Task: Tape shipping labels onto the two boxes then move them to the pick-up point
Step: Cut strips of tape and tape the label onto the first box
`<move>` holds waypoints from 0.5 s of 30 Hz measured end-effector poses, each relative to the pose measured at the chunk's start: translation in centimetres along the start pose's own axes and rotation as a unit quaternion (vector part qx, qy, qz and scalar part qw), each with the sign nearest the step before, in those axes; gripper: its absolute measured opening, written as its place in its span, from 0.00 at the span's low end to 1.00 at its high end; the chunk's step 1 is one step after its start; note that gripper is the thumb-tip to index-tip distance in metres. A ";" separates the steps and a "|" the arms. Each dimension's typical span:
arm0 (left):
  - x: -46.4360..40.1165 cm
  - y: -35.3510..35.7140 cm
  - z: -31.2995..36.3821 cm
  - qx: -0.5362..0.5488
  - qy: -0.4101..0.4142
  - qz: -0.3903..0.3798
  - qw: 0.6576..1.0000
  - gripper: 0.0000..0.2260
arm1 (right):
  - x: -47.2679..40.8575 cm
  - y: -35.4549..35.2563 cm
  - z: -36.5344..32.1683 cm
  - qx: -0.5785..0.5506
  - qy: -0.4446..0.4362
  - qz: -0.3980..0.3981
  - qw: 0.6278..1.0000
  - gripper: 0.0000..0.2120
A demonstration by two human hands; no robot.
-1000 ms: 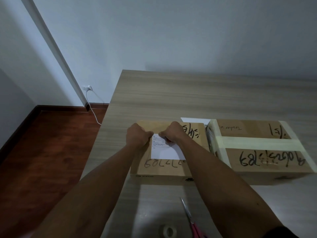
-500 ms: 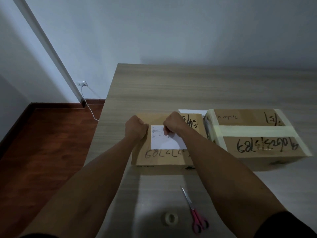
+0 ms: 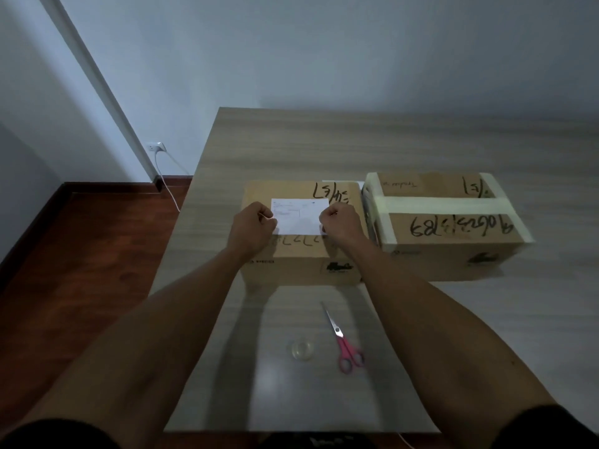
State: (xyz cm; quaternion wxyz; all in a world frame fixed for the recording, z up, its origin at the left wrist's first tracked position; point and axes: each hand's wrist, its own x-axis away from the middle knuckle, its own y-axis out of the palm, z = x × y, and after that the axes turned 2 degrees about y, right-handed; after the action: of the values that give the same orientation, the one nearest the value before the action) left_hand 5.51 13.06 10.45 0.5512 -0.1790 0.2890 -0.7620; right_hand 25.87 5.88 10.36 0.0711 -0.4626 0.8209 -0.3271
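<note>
The left hand (image 3: pixel 254 225), fingers curled, presses the label's (image 3: pixel 299 216) left edge onto the left box (image 3: pixel 301 254). The label's long axis runs left-right between both fists. The right hand (image 3: pixel 340 222), fingers curled likewise, pins the right edge; whether either pinches tape cannot be told. Tape (image 3: pixel 302 350) and scissors (image 3: pixel 342 341) lie nearer the body.

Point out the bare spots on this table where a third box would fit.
The widest bare stretch of the table lies beyond both boxes, up to the far edge. Another lies at the near right, right of the scissors. It is crowded around the labelled box, the taped box and, nearer, the tape roll beside the scissors.
</note>
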 end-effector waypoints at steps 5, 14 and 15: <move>5.7 2.1 0.7 -0.003 -0.012 0.010 1.000 0.02 | 4.5 -1.4 3.7 -0.020 -0.033 -0.002 0.999 0.06; 15.1 6.3 -0.4 0.001 -0.034 -0.038 0.999 0.02 | 11.1 -1.6 10.8 -0.056 -0.038 -0.050 0.996 0.15; 16.0 6.6 -0.7 0.000 -0.041 -0.044 0.998 0.03 | 11.7 -1.5 11.6 -0.052 -0.033 -0.058 0.996 0.15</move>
State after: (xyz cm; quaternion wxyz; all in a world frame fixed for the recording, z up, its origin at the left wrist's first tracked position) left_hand 4.70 -3.30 4.95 0.5284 -0.2229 0.2576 -0.7777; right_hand 25.17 -9.54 4.44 0.0547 -0.5232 0.8059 -0.2718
